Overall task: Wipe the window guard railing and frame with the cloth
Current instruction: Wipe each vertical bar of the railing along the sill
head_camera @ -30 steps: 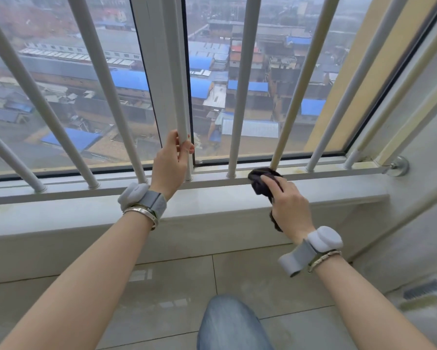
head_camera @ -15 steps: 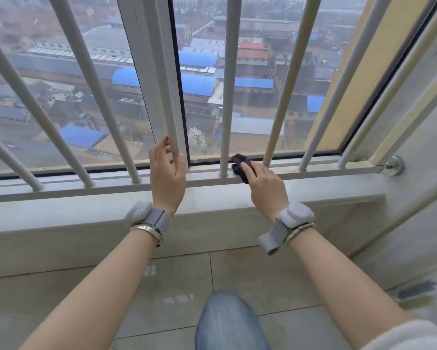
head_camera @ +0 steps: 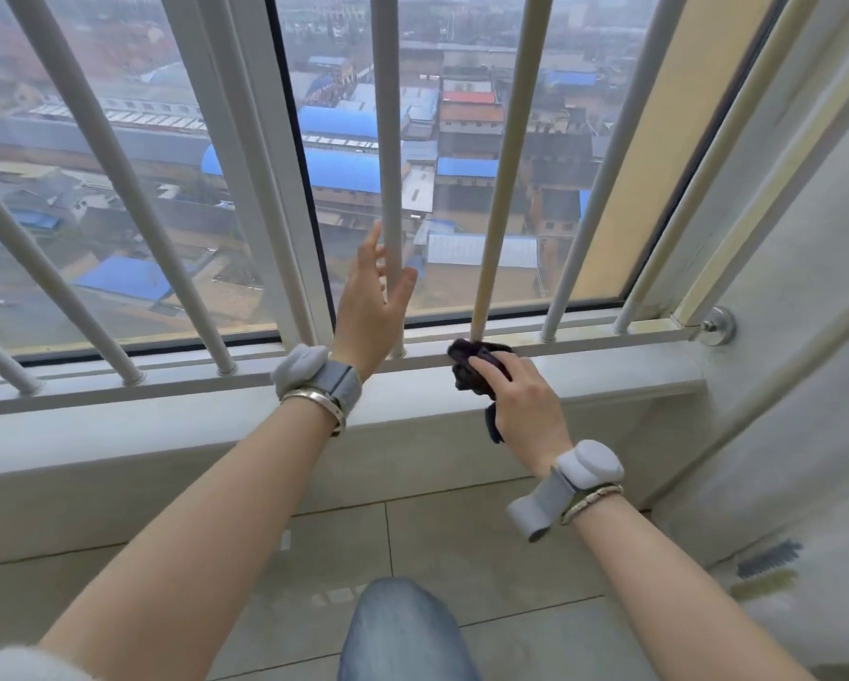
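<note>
High-rise apartment window overlooking a town

White guard bars (head_camera: 388, 140) stand before a sliding window frame (head_camera: 265, 164) above a pale sill (head_camera: 167, 420); tiled floor (head_camera: 462, 548) lies below, blue-roofed buildings (head_camera: 344, 167) far beneath the glass.

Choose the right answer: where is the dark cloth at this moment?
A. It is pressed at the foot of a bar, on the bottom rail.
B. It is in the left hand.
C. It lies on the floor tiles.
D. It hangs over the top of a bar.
A: the right hand grips the dark cloth against the bottom rail, at the foot of a vertical bar.
</note>
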